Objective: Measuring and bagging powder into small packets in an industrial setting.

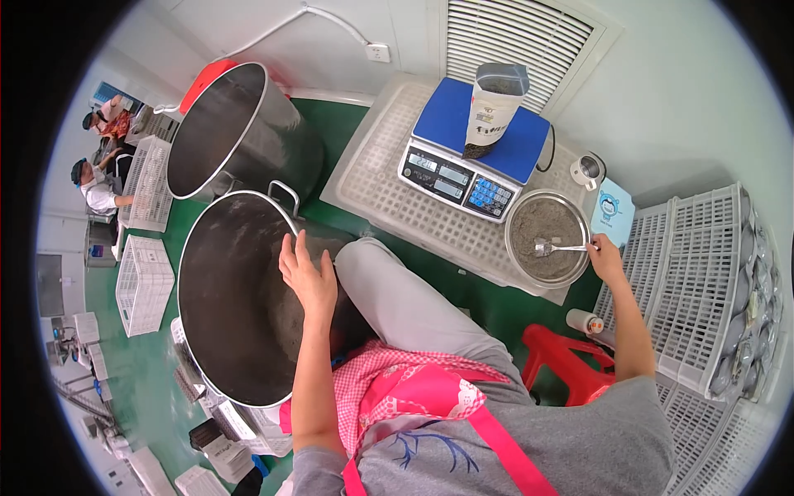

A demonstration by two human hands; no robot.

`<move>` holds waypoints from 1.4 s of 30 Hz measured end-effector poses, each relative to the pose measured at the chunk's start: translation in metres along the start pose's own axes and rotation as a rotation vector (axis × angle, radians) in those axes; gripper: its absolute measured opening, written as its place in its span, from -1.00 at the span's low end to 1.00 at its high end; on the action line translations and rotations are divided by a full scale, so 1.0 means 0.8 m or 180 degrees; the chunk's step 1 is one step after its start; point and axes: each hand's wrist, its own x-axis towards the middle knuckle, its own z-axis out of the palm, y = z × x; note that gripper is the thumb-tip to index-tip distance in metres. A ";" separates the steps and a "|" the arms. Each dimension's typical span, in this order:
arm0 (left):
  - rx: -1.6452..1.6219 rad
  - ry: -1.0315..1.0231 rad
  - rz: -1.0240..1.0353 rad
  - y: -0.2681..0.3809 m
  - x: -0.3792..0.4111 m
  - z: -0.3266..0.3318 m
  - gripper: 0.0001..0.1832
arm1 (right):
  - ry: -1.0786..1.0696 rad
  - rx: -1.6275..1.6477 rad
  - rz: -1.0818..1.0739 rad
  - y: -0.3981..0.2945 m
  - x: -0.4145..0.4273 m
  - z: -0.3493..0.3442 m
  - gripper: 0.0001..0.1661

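Observation:
My right hand grips the handle of a metal spoon, whose head rests on grey-brown powder in a round steel bowl. My left hand is raised with its fingers apart and nothing in it, at the rim of a large steel pot. Powdery residue shows inside that pot. Left of the bowl, an opened printed pouch stands upright on the blue platform of a digital scale, its dark contents visible at the bottom.
A second large steel pot stands beyond the first. A white mug is behind the bowl. White plastic crates are stacked at right, with a red stool and a bottle nearby. Two co-workers sit far left.

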 end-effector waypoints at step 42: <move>-0.0266 0.0046 -0.0158 -0.001 -0.006 -0.009 -0.47 | 0.1409 0.1806 -0.1953 -0.404 0.195 -0.205 -0.67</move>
